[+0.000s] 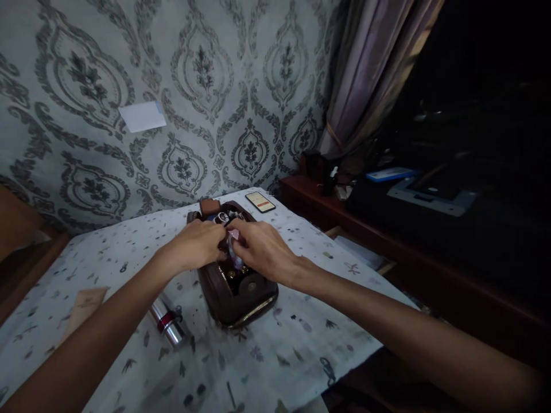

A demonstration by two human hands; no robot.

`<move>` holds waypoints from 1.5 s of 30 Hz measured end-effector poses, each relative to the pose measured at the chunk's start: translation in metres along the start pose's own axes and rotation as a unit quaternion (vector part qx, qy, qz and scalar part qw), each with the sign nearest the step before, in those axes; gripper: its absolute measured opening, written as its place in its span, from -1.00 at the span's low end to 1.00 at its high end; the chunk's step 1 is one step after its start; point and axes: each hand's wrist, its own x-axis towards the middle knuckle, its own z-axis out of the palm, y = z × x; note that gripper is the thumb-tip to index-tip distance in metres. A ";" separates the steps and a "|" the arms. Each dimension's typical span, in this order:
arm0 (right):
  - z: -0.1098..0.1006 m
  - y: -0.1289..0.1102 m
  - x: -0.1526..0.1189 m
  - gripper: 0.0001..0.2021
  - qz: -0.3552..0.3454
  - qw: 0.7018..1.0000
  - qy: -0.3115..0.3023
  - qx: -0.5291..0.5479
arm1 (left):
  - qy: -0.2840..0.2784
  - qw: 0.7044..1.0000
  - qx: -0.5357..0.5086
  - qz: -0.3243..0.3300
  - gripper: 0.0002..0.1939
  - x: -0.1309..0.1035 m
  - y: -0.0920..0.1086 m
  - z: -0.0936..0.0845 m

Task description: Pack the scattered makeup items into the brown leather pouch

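A dark brown zip bag lies unzipped on the cloth-covered table, with several small items inside. Over its opening, my right hand is closed on a small pink and purple wrapped item, whose kind I cannot make out. My left hand reaches over the bag's left side, its fingers curled in close to that item; whatever they grip is hidden. A white round-topped item shows in the bag's far end, just beyond both hands.
A silver tube with a red band and a beige squeeze tube lie to the left, partly behind my left forearm. Past the bag lies a lit phone. On the right stands a dark red wooden desk with a partly open drawer.
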 end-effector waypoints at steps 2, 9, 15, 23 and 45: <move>-0.003 0.000 0.000 -0.82 -0.005 1.000 -0.002 0.005 | -0.006 1.000 -0.005 -0.006 -0.85 -0.001 0.000 -0.002; -0.009 0.001 -0.002 -0.79 -0.010 0.998 0.005 0.057 | 0.021 0.997 -0.072 0.011 -0.83 -0.004 -0.005 0.002; -0.012 0.007 -0.006 -0.78 -0.028 0.993 0.062 0.101 | 0.157 0.969 -0.190 0.021 -0.75 -0.014 -0.017 0.012; 0.004 -0.027 -0.050 -0.76 -0.170 0.951 0.023 0.257 | 0.373 0.883 -0.284 -0.029 -0.72 -0.089 0.005 0.037; 0.148 -0.086 -0.062 -0.72 -0.096 0.981 -0.027 0.165 | 0.483 0.845 -0.202 0.107 -0.74 -0.149 0.074 0.150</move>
